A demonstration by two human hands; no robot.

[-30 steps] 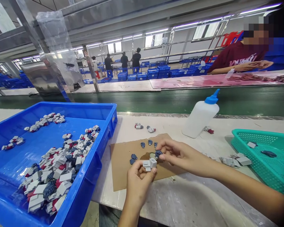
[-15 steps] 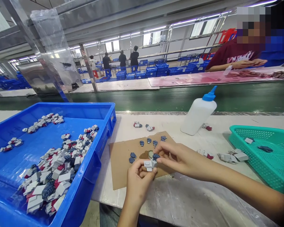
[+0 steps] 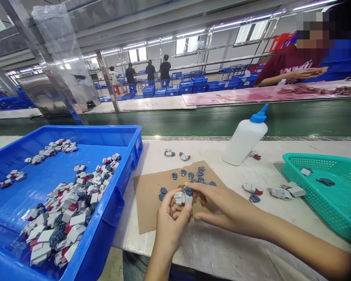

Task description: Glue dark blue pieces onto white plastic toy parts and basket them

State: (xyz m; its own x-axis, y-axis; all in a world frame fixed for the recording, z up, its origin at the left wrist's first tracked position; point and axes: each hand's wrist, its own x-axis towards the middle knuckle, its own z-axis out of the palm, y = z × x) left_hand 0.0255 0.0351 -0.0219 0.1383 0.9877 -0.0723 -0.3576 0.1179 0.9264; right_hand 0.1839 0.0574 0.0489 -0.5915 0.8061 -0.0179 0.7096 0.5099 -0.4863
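My left hand (image 3: 172, 222) holds a light grey plastic piece (image 3: 183, 198) between thumb and fingers, above the front of a brown cardboard sheet (image 3: 148, 195). A dark blue part (image 3: 188, 190) sits at the top of the piece. My right hand (image 3: 219, 203) is just right of it, its thumb apart from the fingers and its fingertips near the blue part. Several small dark blue parts (image 3: 183, 172) lie on the cardboard behind my hands.
A blue bin (image 3: 131, 152) with many grey, red and blue pieces stands left. Behind the cardboard leans a white bottle (image 3: 244, 142) with a blue nozzle. At right are a green basket (image 3: 324, 160) and loose grey pieces (image 3: 280, 193). A person sits across the green belt (image 3: 175, 125).
My right thumb has come away from the grey piece and the right hand has opened wider. The piece has turned slightly in my left hand. More blue parts on the cardboard now show.
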